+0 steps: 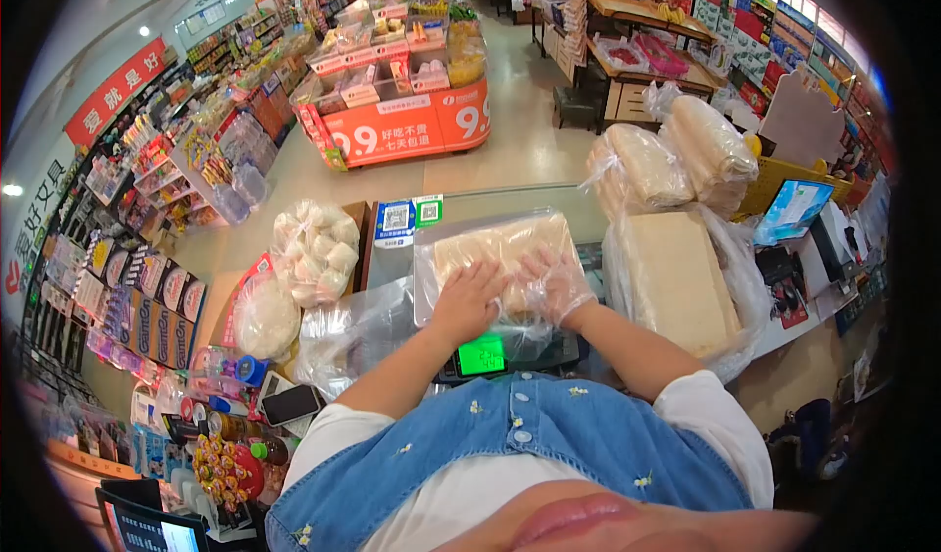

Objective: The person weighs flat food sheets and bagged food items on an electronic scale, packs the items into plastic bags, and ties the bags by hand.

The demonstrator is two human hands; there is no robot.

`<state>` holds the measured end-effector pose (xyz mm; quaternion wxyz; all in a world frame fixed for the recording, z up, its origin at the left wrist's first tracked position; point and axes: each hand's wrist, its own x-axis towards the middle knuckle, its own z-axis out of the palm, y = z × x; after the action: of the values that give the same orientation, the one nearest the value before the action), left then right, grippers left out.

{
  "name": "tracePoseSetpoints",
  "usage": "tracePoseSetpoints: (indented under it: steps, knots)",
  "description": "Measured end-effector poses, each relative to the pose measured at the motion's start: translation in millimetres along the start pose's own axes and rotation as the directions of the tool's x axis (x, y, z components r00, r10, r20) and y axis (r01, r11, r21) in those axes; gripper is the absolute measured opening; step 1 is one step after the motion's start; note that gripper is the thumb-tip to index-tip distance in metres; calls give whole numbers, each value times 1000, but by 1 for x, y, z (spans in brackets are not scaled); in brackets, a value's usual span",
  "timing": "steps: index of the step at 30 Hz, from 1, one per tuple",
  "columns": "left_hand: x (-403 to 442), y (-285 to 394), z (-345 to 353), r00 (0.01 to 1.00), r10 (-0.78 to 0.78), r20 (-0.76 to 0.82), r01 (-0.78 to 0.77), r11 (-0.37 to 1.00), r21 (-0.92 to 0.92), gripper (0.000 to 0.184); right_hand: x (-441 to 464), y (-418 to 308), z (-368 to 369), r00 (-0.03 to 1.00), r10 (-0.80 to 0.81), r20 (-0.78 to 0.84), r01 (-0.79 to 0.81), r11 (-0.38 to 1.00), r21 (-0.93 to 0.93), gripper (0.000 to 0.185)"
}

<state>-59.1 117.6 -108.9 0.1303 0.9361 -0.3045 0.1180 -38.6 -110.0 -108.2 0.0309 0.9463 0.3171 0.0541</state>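
A clear plastic bag of pale, cream-coloured flat sheets (510, 238) lies on the scale in front of me. My left hand (470, 297) is bare and rests flat on the near left part of the bag, fingers spread. On the right part, my right hand (559, 285) wears a thin clear plastic glove; its fingers are stretched out over the bag. The scale's green-lit display (481, 355) shows below the hands, and its plate is mostly hidden. Just right of the scale, a large stack of pale sheets (678, 282) sits in an opened clear bag.
Bagged pale rolls (637, 165) lie behind the stack. At left are a bag of white buns (316, 248), another tied bag (267, 317) and loose clear plastic bags (343, 341). A phone (291, 405) lies lower left. Payment code cards (396, 222) stand beyond the scale; a monitor (792, 209) is at right.
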Motion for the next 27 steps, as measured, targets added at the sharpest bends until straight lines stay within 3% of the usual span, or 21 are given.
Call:
tracePoseSetpoints:
  steps: [3,8,11,13,14,16,17,18,19,20,21,22,23,24,26,27]
  knots:
    - [21,-22,-2,999,46,10,-46,999,-14,53,19,-4,-21,996,62,57,-61,998,-17,49]
    - [31,-31,11,999,8,-37,-7,1000,8,50,29,-5,-6,991,103,-89,-110,991,-78,54]
    - [5,-11,20,992,122,10,-122,992,-5,48,0,-31,-25,991,108,-76,-104,993,60,51]
    - [-17,5,28,977,203,-69,-210,972,-110,40,-21,-35,-1,959,26,-283,-21,1000,23,47]
    - [-21,5,32,977,202,-65,-208,972,-109,40,-22,-35,8,959,27,-282,-20,999,28,47]
    - [-23,8,35,988,155,-20,-140,824,-549,23,-24,-34,17,930,-119,-348,190,966,176,36]
    - [-22,9,32,987,158,-23,-145,822,-551,23,-29,-27,15,930,-118,-347,187,967,173,36]
    - [-21,10,28,990,-134,41,98,454,-886,17,-34,-19,13,979,-64,-194,169,784,597,29]
    - [-20,16,18,908,-345,238,224,-81,-971,17,-38,-16,10,996,-82,-25,59,445,894,28]
    - [-14,27,-2,925,-342,166,6,-424,-906,21,-40,-21,9,940,74,-333,247,526,814,40]
    - [-11,22,-6,924,-344,170,8,-426,-905,21,-44,-22,6,941,74,-330,245,524,816,40]
    - [-13,13,-13,937,-294,191,19,-501,-865,22,-49,-24,-7,936,195,-292,263,163,951,44]
    - [-15,6,-18,948,-241,208,34,-571,-820,23,-54,-25,-15,933,293,-209,279,-221,935,49]
    - [-15,0,-17,947,-243,212,36,-574,-818,23,-59,-20,-17,945,289,-152,227,-246,942,51]
    - [-16,-12,-4,842,-429,328,277,-177,-944,22,-63,-8,-13,945,319,-77,149,-208,967,51]
    - [-18,-14,4,842,-430,327,276,-177,-945,22,-66,-1,-7,936,352,-10,75,-171,982,51]
